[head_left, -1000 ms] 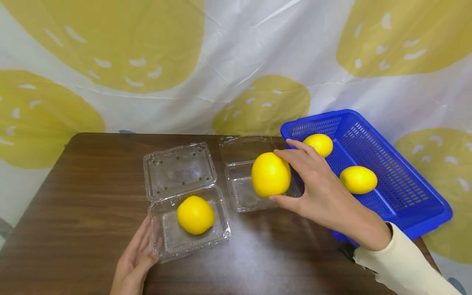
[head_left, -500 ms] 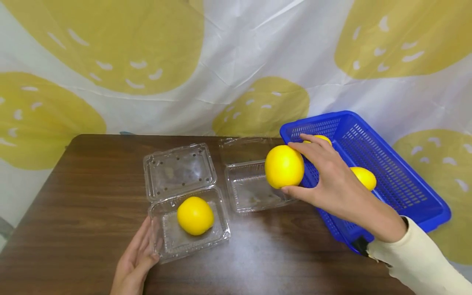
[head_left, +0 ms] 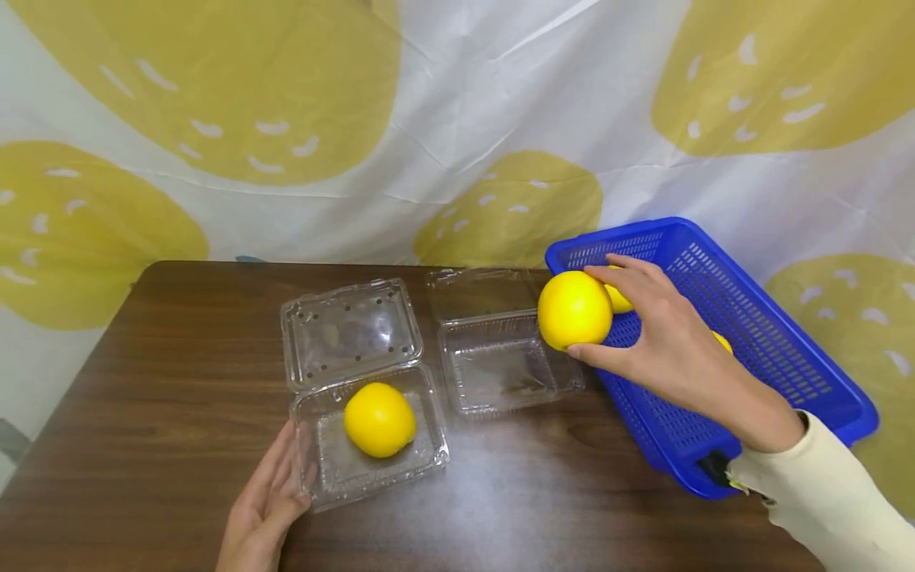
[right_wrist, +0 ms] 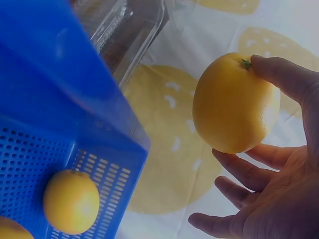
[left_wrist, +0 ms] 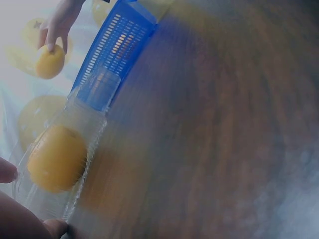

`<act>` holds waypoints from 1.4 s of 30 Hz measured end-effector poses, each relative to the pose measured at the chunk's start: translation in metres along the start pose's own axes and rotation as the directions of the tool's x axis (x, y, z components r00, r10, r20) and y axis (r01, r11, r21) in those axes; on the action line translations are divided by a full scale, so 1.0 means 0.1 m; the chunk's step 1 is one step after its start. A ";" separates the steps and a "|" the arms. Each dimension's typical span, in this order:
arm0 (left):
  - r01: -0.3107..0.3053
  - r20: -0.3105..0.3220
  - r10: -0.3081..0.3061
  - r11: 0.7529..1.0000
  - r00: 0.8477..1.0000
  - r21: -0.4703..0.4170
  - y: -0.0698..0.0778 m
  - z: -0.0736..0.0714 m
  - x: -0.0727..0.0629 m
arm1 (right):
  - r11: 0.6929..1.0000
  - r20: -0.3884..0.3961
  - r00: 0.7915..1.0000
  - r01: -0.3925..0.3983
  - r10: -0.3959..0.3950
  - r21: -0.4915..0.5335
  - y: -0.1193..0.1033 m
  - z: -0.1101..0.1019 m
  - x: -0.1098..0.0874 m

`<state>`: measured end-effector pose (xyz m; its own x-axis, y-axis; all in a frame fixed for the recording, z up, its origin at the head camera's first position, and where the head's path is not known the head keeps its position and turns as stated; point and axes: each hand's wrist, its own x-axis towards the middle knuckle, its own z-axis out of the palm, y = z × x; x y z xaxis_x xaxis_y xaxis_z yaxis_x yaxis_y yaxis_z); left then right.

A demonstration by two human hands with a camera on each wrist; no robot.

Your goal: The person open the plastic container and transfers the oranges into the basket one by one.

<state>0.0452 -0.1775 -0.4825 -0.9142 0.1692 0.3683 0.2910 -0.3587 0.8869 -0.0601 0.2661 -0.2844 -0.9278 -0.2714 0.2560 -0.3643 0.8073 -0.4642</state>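
My right hand (head_left: 668, 349) pinches a round yellow citrus fruit (head_left: 573, 310) between thumb and fingers, raised near the basket's left edge. In the right wrist view a green stem spot shows by the thumb on this fruit (right_wrist: 234, 104). At the lower left, my left hand (head_left: 263, 500) holds the left side and front corner of an opened clear plastic clamshell container (head_left: 332, 474). One yellow citrus fruit (head_left: 380, 420) lies in its base. Beside it stands a second opened clamshell container (head_left: 489, 381), with nothing in its base.
A blue perforated basket (head_left: 786, 342) stands at the right of the brown table (head_left: 179, 381). Two citrus fruits lie inside, one visible past my fingers (head_left: 619, 297) and one mostly behind my hand (head_left: 723, 342). A patterned curtain (head_left: 457, 103) hangs behind the table.
My right hand has moved right and slightly back with its citrus fruit, from over the second clamshell container to the basket's left edge. My left hand has stayed on its container.
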 end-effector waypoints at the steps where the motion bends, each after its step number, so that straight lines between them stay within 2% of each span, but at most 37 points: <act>1: -0.001 0.001 0.001 1.000 1.000 -0.001 0.00 0.00 0.00 | 1.000 0.003 1.000 -0.011 0.011 -0.002 0.01 -0.01 0.00; 10: -0.011 0.013 0.011 1.000 1.000 -0.001 0.00 0.00 0.00 | 0.999 -0.021 0.999 -0.037 0.036 -0.018 0.20 -0.06 0.01; 16: -0.005 0.004 0.005 1.000 1.000 0.009 0.01 0.00 -0.01 | 0.996 -0.036 0.996 -0.087 0.086 -0.030 0.34 -0.07 0.02; 27: 0.014 -0.004 -0.014 1.000 1.000 0.014 0.03 0.01 0.00 | 0.991 -0.054 0.991 -0.128 0.126 -0.036 0.62 -0.10 0.00; 37: 0.030 -0.021 -0.029 0.999 0.999 0.025 0.05 0.01 0.00 | 0.981 -0.041 0.981 -0.191 0.190 -0.037 0.76 -0.20 -0.07; 42: 0.021 -0.009 -0.021 1.000 1.000 0.013 0.05 0.02 0.00 | 0.979 -0.026 0.980 -0.200 0.199 -0.037 0.82 -0.22 -0.10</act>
<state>0.0468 -0.1778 -0.4777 -0.9226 0.1682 0.3472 0.2754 -0.3433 0.8980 -0.0793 0.3468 -0.3060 -0.9794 -0.0912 0.1803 -0.1679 0.8642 -0.4744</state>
